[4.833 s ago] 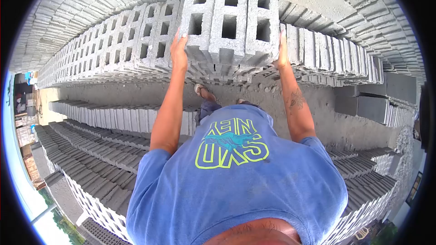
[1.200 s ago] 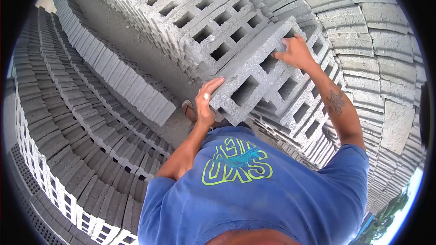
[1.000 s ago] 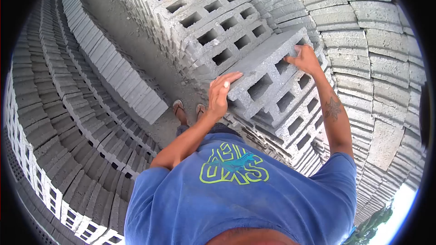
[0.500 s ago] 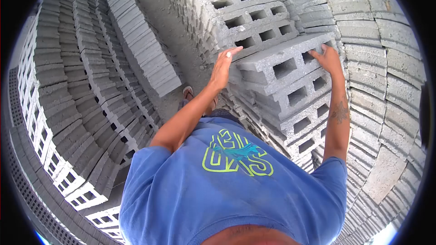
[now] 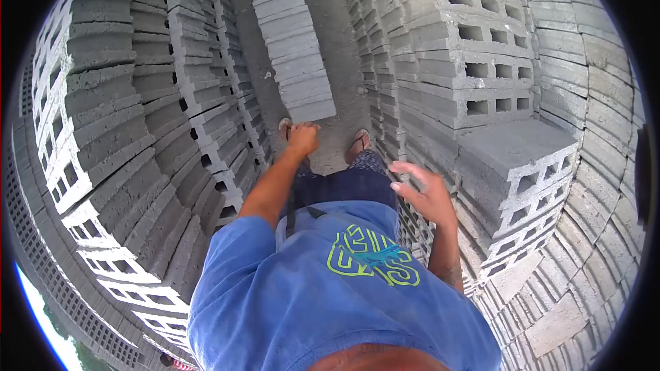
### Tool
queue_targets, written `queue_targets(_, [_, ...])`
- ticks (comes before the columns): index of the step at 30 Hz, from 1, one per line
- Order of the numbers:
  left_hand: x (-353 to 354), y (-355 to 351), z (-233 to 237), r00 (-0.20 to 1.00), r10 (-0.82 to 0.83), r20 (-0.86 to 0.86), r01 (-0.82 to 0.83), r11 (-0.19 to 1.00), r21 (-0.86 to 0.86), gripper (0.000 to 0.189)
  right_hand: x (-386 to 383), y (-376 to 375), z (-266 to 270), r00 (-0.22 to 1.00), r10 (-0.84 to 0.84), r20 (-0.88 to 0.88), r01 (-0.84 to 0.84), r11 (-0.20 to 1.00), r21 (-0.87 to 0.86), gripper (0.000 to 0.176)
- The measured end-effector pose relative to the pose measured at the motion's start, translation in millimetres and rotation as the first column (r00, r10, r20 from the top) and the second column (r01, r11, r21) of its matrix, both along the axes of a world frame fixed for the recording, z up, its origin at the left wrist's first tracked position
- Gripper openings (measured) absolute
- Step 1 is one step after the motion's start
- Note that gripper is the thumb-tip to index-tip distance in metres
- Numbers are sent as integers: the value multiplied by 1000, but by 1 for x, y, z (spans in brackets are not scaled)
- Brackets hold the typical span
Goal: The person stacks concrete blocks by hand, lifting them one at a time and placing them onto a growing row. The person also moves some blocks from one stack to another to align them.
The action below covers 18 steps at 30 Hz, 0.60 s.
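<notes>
A grey hollow concrete block (image 5: 517,151) lies on top of a short stack at my right, its holes facing sideways. My right hand (image 5: 426,192) hovers just left of that stack, fingers spread, holding nothing. My left hand (image 5: 302,139) hangs low in front of me over the sandy ground, fingers loosely curled, with nothing in it. Both of my feet in sandals (image 5: 359,140) stand in the narrow aisle.
Tall stacks of hollow blocks (image 5: 474,48) rise on the right, and long rows of blocks (image 5: 137,130) fill the left. A low row of flat blocks (image 5: 292,48) runs up the sandy aisle (image 5: 337,41) ahead. Stacked blocks curve round the far right edge.
Both hands have come off the block, which now rests on the right-hand stack. My arms have dropped and my view has turned left toward the aisle.
</notes>
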State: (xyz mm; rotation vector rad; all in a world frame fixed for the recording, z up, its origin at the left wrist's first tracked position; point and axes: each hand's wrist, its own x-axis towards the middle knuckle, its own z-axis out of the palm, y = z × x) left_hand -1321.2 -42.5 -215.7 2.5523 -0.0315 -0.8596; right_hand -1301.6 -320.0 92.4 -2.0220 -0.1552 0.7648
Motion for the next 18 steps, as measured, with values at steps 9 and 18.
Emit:
queue_targets(9, [88, -78, -157, 724, -680, 113, 658, 731, 180, 46, -53, 0, -116, 901, -347, -261, 303, 933, -197, 42])
queue_targets(18, [114, -114, -226, 283, -793, -540, 959, 240, 150, 56, -94, -52, -166, 803, -578, -141, 511, 791, -336, 35])
